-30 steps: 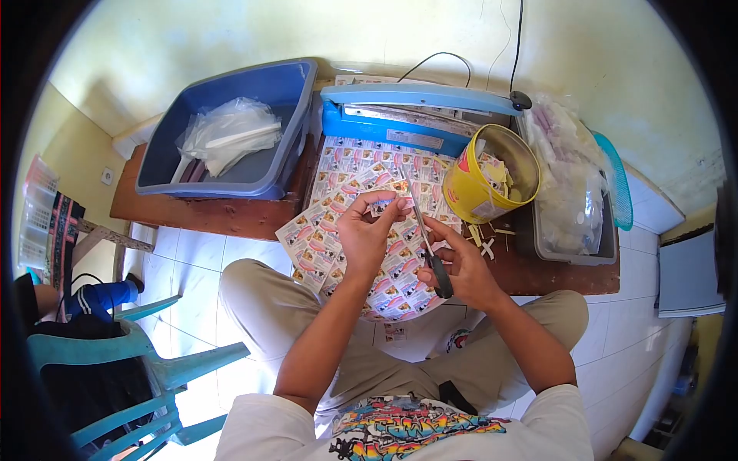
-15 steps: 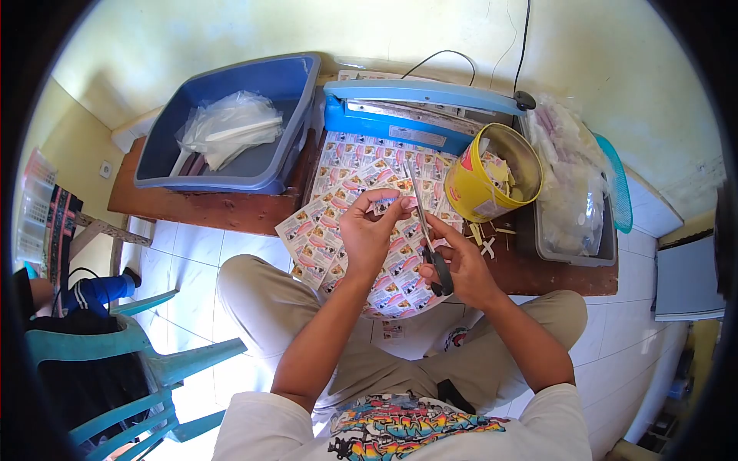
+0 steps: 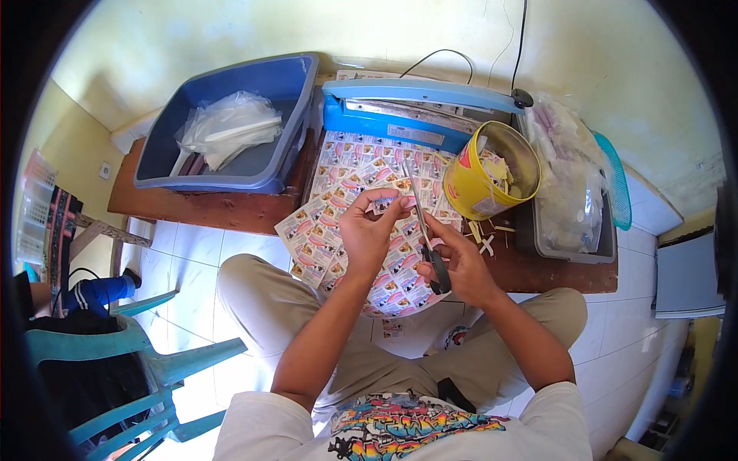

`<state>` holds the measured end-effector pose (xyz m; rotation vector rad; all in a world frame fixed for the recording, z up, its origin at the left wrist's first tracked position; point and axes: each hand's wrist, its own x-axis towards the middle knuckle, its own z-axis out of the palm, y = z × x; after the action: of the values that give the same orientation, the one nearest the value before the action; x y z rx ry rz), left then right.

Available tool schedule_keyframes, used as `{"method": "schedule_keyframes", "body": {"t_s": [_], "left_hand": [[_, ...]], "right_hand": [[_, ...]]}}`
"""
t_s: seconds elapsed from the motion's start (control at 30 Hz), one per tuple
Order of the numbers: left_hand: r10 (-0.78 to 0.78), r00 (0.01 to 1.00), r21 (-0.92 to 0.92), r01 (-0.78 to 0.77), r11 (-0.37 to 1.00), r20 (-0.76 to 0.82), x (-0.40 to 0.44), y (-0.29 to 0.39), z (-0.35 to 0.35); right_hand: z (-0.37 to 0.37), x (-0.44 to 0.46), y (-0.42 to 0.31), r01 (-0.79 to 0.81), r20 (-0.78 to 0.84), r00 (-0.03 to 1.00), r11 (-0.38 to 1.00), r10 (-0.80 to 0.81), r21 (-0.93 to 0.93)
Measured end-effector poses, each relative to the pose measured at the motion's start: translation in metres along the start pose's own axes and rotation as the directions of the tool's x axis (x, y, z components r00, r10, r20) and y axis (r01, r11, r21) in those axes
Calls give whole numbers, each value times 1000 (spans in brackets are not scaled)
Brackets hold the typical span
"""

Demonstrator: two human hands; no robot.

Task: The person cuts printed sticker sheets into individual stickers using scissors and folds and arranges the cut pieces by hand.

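Observation:
Between the thumb and fingers of my left hand (image 3: 367,234) is pinched a small printed paper label (image 3: 382,204). My right hand (image 3: 467,267) grips a pair of scissors (image 3: 437,269) by its black handles. The metal blades point away from me, close beside the label and my left fingertips. Whether the blades touch the paper, I cannot tell. Under both hands lie printed label sheets (image 3: 311,244), overlapping one another, with rows of the same small coloured design.
A blue heat sealer (image 3: 369,119) stands behind the sheets. To the left is a blue tub (image 3: 223,183) with plastic bags; to the right, a yellow can (image 3: 470,188) of paper scraps and a grey tray (image 3: 573,261) with plastic bags. Scraps lie on the wooden bench (image 3: 530,278).

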<state>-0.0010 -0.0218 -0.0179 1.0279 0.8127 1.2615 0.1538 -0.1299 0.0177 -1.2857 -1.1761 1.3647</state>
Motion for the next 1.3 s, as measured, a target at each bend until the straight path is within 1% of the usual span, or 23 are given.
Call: {"method": "schedule_keyframes", "body": {"t_s": [0.17,0.47,0.53,0.67,0.73,0.83,0.97,1.03,1.3], "left_hand": [[-1,1000,9,1,1000,14,-1,-1,-1],[18,1000,-12,-18,1000,-10,-1,-1,1],[10,1000,-36,-11,999,-8,-1,-1,2],[10,1000,-31,-10,999,-5,-1,-1,1],[25,1000,-33,-25,999,-3,-1,-1,1],[24,1000,-23,-24,999,-2,0,-2,1],[20,1000,-23,-20,1000,-5,0,-2,1],[-3,1000,-2,3,1000,-4,0,-2,0],[8,1000,-9,-8,1000,25,0,-6,1]], "right_hand": [[1,0,-1,13,-5,1000,999,-13,-31],[3,0,0,29,-7,1000,998,-29,-48],[2,1,1,40,-3,999,996,-41,-80],[3,1,4,50,-10,999,995,-52,-91],[3,1,4,47,-12,999,991,-49,-128],[2,0,3,24,-10,1000,995,-25,-95],[3,0,1,15,-12,1000,995,-16,-98],[2,0,1,28,-14,999,991,-30,-130],[1,2,0,11,-29,999,993,-15,-116]]}}
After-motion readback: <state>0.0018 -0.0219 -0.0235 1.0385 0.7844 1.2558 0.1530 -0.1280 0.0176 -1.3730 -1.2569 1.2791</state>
